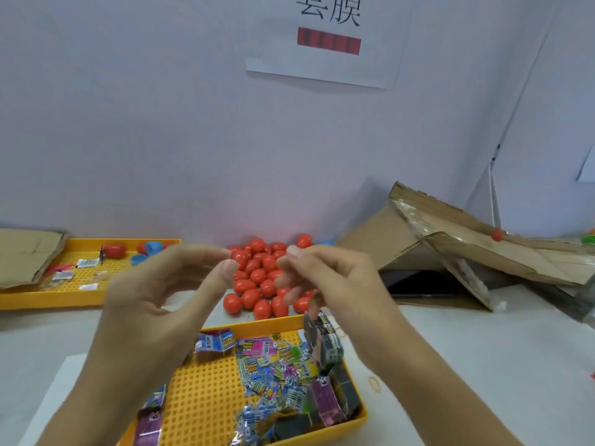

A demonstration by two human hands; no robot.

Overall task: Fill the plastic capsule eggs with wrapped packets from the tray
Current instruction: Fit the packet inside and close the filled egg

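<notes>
A pile of closed red capsule eggs [264, 278] lies against the wall in the middle of the table. In front of it, a yellow perforated tray [206, 394] holds several colourful wrapped packets [277, 371]. Both hands are raised between the tray and the pile. My left hand [154, 291] has its fingers loosely curved, thumb and forefinger apart, with nothing in it. My right hand [325, 278] has its fingers curled, and a dark strip of wrapped packets [325, 342] hangs down from them over the tray's far right corner. The hands are blurred.
A second yellow tray [48, 297] at the left holds a red egg, blue capsule halves [151, 249] and a few packets. A flattened cardboard box [457, 252] lies at the right, with cardboard [25, 252] at the far left. Rubber bands [375, 383] lie right of the near tray.
</notes>
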